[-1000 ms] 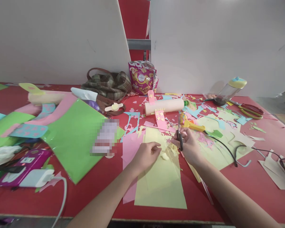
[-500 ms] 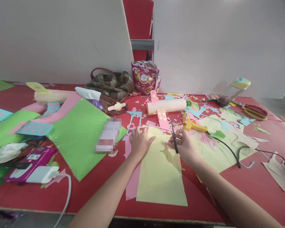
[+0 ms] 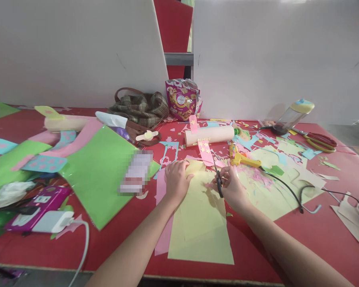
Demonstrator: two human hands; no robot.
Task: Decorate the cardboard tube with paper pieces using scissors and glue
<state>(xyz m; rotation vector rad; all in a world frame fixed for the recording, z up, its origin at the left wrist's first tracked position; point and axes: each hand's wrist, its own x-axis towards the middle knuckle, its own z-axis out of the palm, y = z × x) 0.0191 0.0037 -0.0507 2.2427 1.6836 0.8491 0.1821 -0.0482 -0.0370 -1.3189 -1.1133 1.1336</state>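
Yellow sheet (image 3: 200,235), lengthwise up-frame, was flanked at its top by left hand (image 3: 177,179) (grip indeterminable) and right hand (image 3: 233,190), scissors (image 3: 218,184) gripped.

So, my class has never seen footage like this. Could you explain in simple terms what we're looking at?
There is no machine here: these are a person's own two bare hands. The picture comes from a camera worn on that person's head, looking forward and down, so the forearms reach in from the bottom edge.

The right hand holds dark-handled scissors. The left hand is at the far end of a yellow sheet; whether it grips the paper is hard to tell. A pink sheet lies partly under the yellow one.

On the red table you can also see a pale tube with pink paper pieces, a yellow glue gun, green sheets, a plaid bag and many paper scraps.
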